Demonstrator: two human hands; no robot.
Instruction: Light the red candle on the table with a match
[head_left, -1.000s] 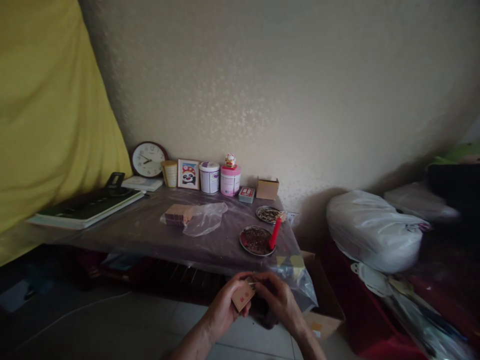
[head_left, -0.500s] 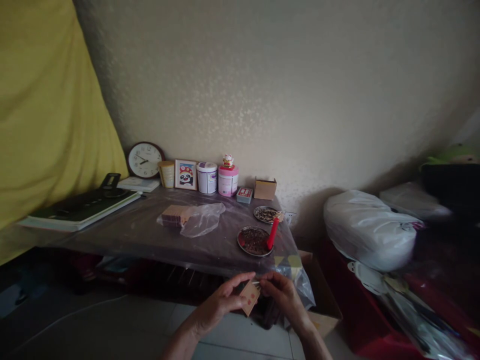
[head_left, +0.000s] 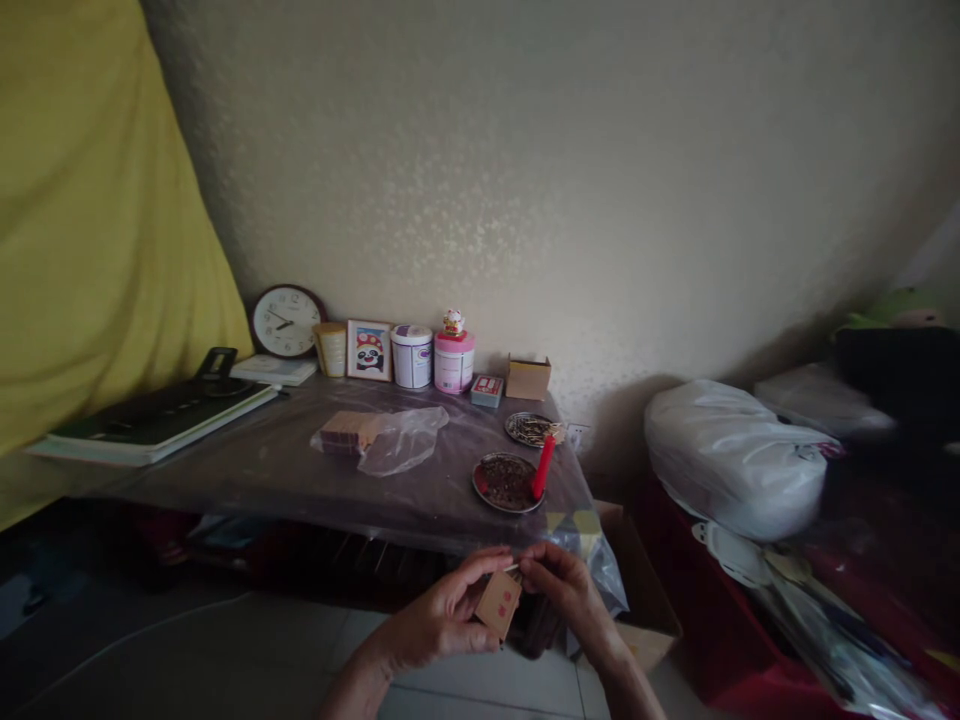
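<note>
My left hand is closed around a small tan matchbox with red characters on its face. Fingers above and thumb below grip it in front of the table's edge. At the box's upper end, my right hand pinches a pale matchstick; its fingertips cover part of the stick. A red candle leans on the right side of a round metal dish full of dark bits. Behind that lies a second dish holding several matchsticks.
On the plastic-covered table lie a stack of tan boxes and a clear plastic bag. A clock, tins and an open carton line the wall. A cardboard box and white bag are at right.
The matchbox has turned in my left hand, and its lettered face shows more squarely. My left thumb has shifted down to its lower edge. My right hand stays almost in place.
</note>
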